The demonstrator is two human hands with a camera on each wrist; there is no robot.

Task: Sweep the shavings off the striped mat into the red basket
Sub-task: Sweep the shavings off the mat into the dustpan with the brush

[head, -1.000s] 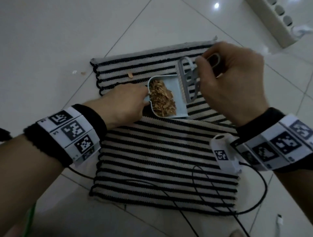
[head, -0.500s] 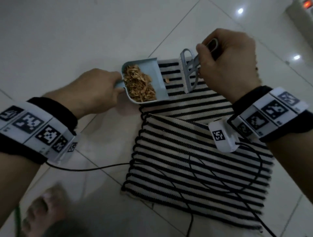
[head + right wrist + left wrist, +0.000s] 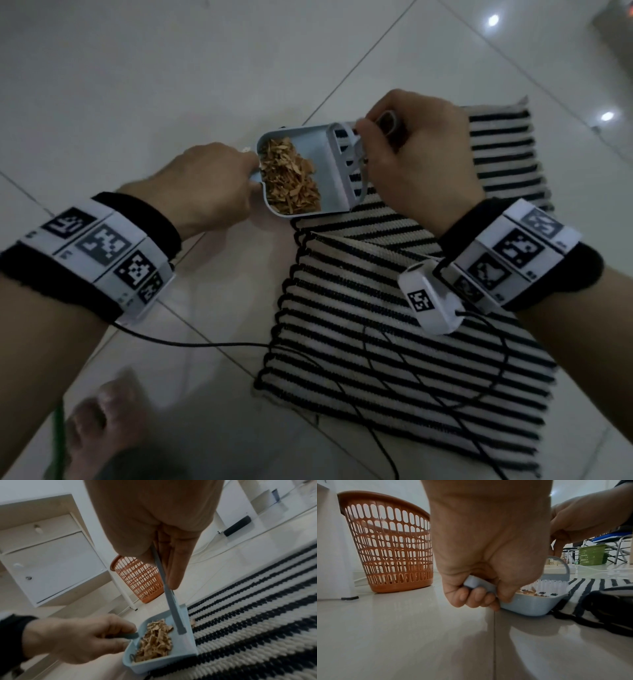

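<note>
My left hand (image 3: pixel 209 185) grips the handle of a pale blue dustpan (image 3: pixel 322 161) that holds a heap of brown shavings (image 3: pixel 291 176). The pan sits low at the left edge of the black-and-white striped mat (image 3: pixel 394 308). My right hand (image 3: pixel 411 150) pinches the looped handle of a small grey brush (image 3: pixel 349 164), whose bristles stand at the pan's open lip. One loose shaving (image 3: pixel 193 622) lies on the mat by the lip. The red basket (image 3: pixel 388 543) stands on the floor beyond the pan, out of the head view.
A white cabinet (image 3: pixel 46 547) stands beside the basket. A green basket (image 3: pixel 592 554) and folding chair legs are far off to the right. Black cables (image 3: pixel 394 377) trail over the mat's near half. A bare foot (image 3: pixel 102 428) rests on the tiles at lower left.
The dustpan was lifted off the mat's middle and carried left to the mat's edge. The brush has come against the pan's lip. The head view has swung left.
</note>
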